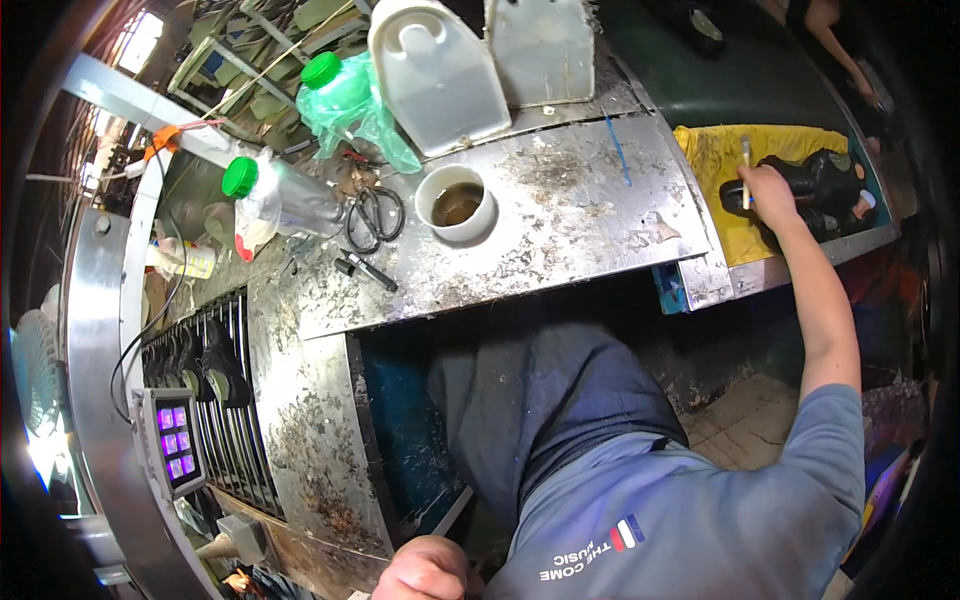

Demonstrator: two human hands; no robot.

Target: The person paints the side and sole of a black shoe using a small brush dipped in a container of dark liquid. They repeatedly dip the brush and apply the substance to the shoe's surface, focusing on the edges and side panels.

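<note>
Out to the right, my right hand (770, 196) grips a slim brush (746, 158) with a pale handle. It is over dark shoes (828, 180) lying on a yellow cloth (738, 236); the toe of one dark shoe (734, 196) shows just beside the hand. Where the brush tip touches cannot be made out. My left hand (424, 570) is curled at the lower edge, close to my body, and anything inside it is hidden. A white cup (484, 222) with brown liquid stands on the stained metal bench (560, 235).
Black-handled scissors (376, 218) and a black marker (368, 270) lie left of the cup. Behind are green-capped bottles (240, 178) and translucent plastic containers (440, 90). A purple-lit lamp (175, 440) stands beside a metal rack (240, 430) with dark shoes. Another person's arm (838, 50) shows at the far right.
</note>
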